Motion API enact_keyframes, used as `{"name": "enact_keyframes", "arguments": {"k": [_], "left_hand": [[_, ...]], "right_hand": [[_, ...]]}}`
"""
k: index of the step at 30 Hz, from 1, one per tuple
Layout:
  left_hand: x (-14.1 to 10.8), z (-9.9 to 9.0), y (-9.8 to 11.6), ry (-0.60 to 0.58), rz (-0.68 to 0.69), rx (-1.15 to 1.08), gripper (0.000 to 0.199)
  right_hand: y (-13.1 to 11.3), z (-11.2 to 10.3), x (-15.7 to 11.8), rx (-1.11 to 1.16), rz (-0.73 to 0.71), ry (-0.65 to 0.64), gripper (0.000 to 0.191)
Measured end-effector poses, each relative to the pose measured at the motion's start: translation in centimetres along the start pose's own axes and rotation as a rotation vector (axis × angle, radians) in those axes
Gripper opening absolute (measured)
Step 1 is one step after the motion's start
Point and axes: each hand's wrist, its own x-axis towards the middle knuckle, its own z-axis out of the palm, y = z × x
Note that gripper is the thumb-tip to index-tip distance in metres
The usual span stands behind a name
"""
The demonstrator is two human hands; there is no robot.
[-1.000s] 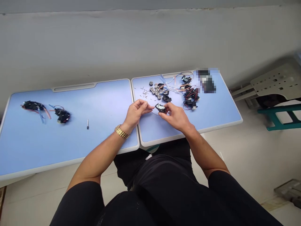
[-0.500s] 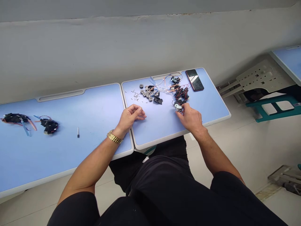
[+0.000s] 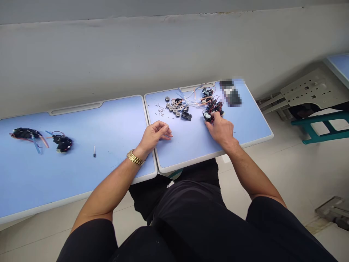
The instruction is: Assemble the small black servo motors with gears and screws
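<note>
**Right hand pinching a small black wired unit**

Your right hand [image 3: 222, 131] is closed at the fingertips on a small black wired unit [image 3: 207, 116], at one o'clock, on the near edge of a cluster of similar wired units [image 3: 214, 107]. Your left hand [image 3: 156, 136] rests empty on the desk, half open with the fingers loosely curled, a gold watch [image 3: 134, 158] on its wrist.

Two blue desks [image 3: 109, 112] meet edge to edge below a grey wall [image 3: 163, 54]. Silver bearings [image 3: 174, 109] and tiny screws [image 3: 160, 110] lie at twelve o'clock. Two black wired assemblies [image 3: 62, 143] and a small metal pin [image 3: 94, 151] lie at ten o'clock. A teal stool frame [image 3: 319, 127] stands on the tiled floor [image 3: 289, 182] at three o'clock.

A pixelated patch [image 3: 230, 92] at one o'clock hides whatever lies there, and your fingers cover part of the unit.
</note>
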Motion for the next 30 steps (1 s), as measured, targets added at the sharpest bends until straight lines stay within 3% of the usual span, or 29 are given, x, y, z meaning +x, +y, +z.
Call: {"name": "enact_keyframes", "arguments": {"k": [9,20,22,26,30], "left_hand": [[-0.1,0.1,0.2,-0.003,0.001,0.017,0.047],[0.0,0.1,-0.1,-0.002,0.006,0.035,0.045],[0.0,0.1,0.0,-0.002,0.009,0.038,0.044],[0.0,0.1,0.0,-0.007,0.011,0.032,0.045],[-0.1,0.0,0.0,-0.009,0.012,0.043,0.047]], "right_hand": [[-0.5,-0.4,0.8,0.043,-0.010,-0.030,0.040],[0.8,-1.3,-1.4,0.208,-0.085,-0.096,0.058],[1.4,-2.0,-2.1,0.288,-0.088,-0.048,0.059],[2.4,-4.6,-3.9,0.506,-0.107,0.178,0.047],[1.5,-7.6,-5.6,0.853,-0.141,0.279,0.051]]}}
